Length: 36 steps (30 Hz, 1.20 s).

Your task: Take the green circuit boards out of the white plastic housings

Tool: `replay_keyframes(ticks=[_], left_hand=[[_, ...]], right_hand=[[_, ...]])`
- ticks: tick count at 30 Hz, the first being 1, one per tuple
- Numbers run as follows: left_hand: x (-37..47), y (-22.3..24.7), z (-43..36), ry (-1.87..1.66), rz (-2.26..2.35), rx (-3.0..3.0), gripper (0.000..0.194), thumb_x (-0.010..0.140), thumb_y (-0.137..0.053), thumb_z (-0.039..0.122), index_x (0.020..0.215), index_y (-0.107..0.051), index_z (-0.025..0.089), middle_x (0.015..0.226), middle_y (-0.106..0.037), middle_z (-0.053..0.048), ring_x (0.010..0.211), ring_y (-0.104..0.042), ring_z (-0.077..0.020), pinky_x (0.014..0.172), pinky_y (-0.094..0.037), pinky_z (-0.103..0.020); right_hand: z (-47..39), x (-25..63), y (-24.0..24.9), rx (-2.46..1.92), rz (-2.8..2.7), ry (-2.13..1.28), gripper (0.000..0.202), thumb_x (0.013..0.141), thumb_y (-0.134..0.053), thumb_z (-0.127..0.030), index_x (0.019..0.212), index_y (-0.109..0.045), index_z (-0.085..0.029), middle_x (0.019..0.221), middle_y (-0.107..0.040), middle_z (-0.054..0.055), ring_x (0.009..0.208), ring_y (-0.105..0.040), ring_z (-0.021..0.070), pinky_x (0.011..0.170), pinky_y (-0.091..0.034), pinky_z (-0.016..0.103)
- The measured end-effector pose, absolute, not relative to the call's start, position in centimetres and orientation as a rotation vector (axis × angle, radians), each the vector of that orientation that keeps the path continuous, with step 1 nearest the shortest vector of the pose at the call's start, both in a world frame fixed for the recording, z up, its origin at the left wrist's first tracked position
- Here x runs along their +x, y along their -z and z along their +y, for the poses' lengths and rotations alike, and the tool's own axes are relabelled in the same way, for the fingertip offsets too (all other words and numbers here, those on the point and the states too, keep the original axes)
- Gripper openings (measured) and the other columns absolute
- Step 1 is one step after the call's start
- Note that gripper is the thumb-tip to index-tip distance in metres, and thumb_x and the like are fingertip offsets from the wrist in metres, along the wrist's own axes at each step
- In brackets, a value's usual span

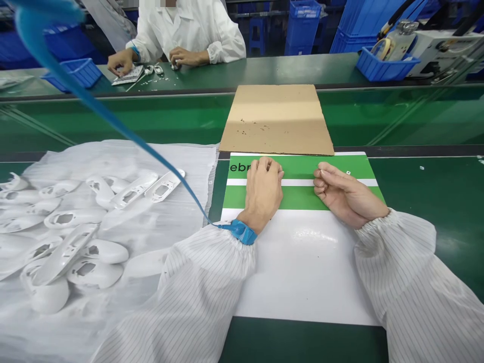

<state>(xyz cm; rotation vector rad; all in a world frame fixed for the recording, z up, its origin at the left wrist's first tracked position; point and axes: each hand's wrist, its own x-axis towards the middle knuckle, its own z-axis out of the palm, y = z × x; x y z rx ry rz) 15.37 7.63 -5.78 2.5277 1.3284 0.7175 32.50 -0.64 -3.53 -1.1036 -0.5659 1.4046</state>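
Note:
My left hand (263, 191) rests on the green-and-white printed board (302, 272), palm down with its fingers curled under. Whatever those fingers hold, if anything, is hidden. A blue wrist strap (244, 232) with a coiled cord circles that wrist. To the right, my right hand (346, 194) is held over the board's green band, thumb and fingers pinched together; anything between them is too small to make out. Close by it lies a tiny white piece (348, 173). Brown cardboard (280, 116) leans behind the board, with small dark specks on it.
At left, several white plastic shells (75, 252) lie piled on a white foam sheet (192, 201). Across a green divider (170, 118), a co-worker (189, 30) in white handles small parts. Blue bins (387, 63) stand on the far bench. The blue cord (124, 131) crosses my view.

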Motion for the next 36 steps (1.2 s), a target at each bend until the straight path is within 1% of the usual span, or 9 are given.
replay_keyframes(ticks=[4,10,15,19,26,31,34,36], left_hand=[[15.37,5.78,7.62,-0.728,1.327,2.532,0.014,0.097,-0.045,0.016,0.092,-0.058,0.019,0.108,-0.058,-0.008,0.096,-0.048,-0.0236,0.083,-0.042,-0.039],[15.32,5.73,7.57,-0.723,1.336,2.530,0.014,0.097,-0.045,0.016,0.093,-0.058,0.019,0.106,-0.058,-0.008,0.096,-0.048,-0.0237,0.083,-0.042,-0.038],[15.33,5.74,7.58,-0.728,1.333,2.538,0.014,0.097,-0.045,0.016,0.092,-0.058,0.019,0.107,-0.058,-0.007,0.095,-0.048,-0.0236,0.083,-0.042,-0.038],[15.34,5.79,7.62,-0.725,1.336,2.535,0.013,0.096,-0.046,0.016,0.093,-0.058,0.019,0.107,-0.058,-0.008,0.096,-0.048,-0.0239,0.083,-0.042,-0.038],[15.32,5.87,7.63,-0.740,1.329,2.529,0.013,0.096,-0.046,0.016,0.093,-0.058,0.019,0.106,-0.058,-0.008,0.097,-0.048,-0.0240,0.084,-0.042,-0.039],[15.33,5.91,7.63,-0.739,1.330,2.528,0.012,0.096,-0.046,0.016,0.094,-0.058,0.019,0.106,-0.058,-0.008,0.098,-0.048,-0.0239,0.085,-0.042,-0.038],[15.33,5.89,7.63,-0.739,1.328,2.530,0.012,0.096,-0.046,0.016,0.094,-0.058,0.019,0.106,-0.058,-0.008,0.097,-0.048,-0.0240,0.085,-0.042,-0.038],[15.33,5.83,7.61,-0.737,1.332,2.533,0.013,0.096,-0.046,0.016,0.094,-0.058,0.019,0.106,-0.058,-0.008,0.097,-0.049,-0.0241,0.085,-0.042,-0.038]], right_hand=[[-0.64,32.51,3.51,-1.148,-0.606,-1.373,0.015,0.078,-0.075,-0.031,0.088,-0.064,-0.028,0.090,-0.054,-0.001,0.075,-0.049,0.0108,0.067,-0.049,0.021],[-0.62,32.51,3.58,-1.095,-0.557,-1.408,0.014,0.079,-0.076,-0.028,0.087,-0.065,-0.028,0.088,-0.052,-0.001,0.075,-0.048,0.0095,0.067,-0.048,0.019],[-0.65,32.51,3.57,-1.104,-0.586,-1.394,0.017,0.077,-0.078,-0.030,0.086,-0.064,-0.027,0.087,-0.054,-0.002,0.074,-0.049,0.0092,0.068,-0.048,0.021],[-0.66,32.53,3.60,-1.128,-0.623,-1.385,0.015,0.079,-0.075,-0.032,0.088,-0.063,-0.028,0.089,-0.055,-0.002,0.074,-0.050,0.0097,0.070,-0.048,0.022],[-0.60,32.56,3.76,-1.111,-0.611,-1.391,0.013,0.081,-0.074,-0.031,0.091,-0.065,-0.029,0.090,-0.055,-0.002,0.076,-0.050,0.0096,0.071,-0.048,0.021],[-0.55,32.55,3.76,-1.102,-0.568,-1.403,0.014,0.079,-0.075,-0.029,0.090,-0.067,-0.029,0.089,-0.055,-0.003,0.075,-0.051,0.0086,0.070,-0.047,0.020],[-0.66,32.40,3.71,-1.146,-0.595,-1.375,0.016,0.077,-0.077,-0.029,0.092,-0.069,-0.028,0.088,-0.057,-0.003,0.076,-0.052,0.0087,0.073,-0.048,0.022],[-0.86,32.09,3.70,-1.219,-0.700,-1.296,0.020,0.078,-0.076,-0.033,0.097,-0.070,-0.029,0.091,-0.061,-0.001,0.080,-0.055,0.0112,0.079,-0.049,0.026]])
